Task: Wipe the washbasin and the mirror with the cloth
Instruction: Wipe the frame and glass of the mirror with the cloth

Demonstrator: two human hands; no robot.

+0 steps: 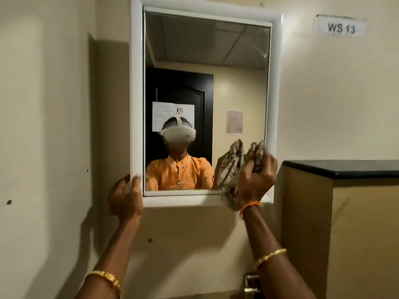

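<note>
A white-framed mirror (237, 87) hangs on the cream wall straight ahead. My right hand (258, 178) presses a bunched checked beige-and-brown cloth (255, 154) against the glass at the lower right corner. The cloth's reflection shows just to its left. My left hand (126, 196) grips the frame's lower left corner, thumb on the front. The washbasin is out of view; only a metal tap (251, 283) shows at the bottom edge.
A cream partition with a black stone top (345, 168) stands close on the right. A label reading WS 13 (341, 26) is stuck on the wall above it. The mirror reflects a person in orange wearing a headset and a dark door.
</note>
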